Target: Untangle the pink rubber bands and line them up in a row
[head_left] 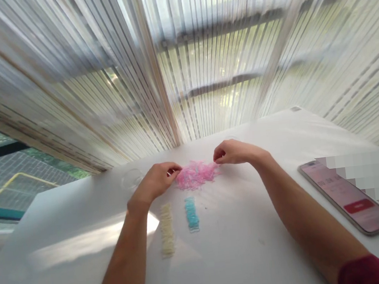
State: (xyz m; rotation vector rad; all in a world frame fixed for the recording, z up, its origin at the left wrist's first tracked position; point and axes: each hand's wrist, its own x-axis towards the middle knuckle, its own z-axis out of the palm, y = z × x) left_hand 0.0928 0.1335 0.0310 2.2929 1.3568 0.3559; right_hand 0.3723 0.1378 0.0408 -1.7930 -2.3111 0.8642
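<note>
A loose pile of thin pink pieces [196, 175], with a few bluish ones mixed in, lies on the white table [236, 250]. At its left edge is my left hand [159, 180], thumb and fingers drawn together in a pinch touching the pile. My right hand [232, 151] pinches at the right edge, its fingertips by the outermost pink pieces. Whatever either pinch holds is too small to make out. Nearer me, short blue pieces [191, 214] lie stacked side by side in a column. Left of them runs a longer column of pale yellow pieces [167, 231].
A phone [349, 196] with a timer-like display and a red button lies on the right of the table. Behind my left wrist sits a clear round item [132, 178]. Sheer striped curtains [215, 66] hang along the table's far edge.
</note>
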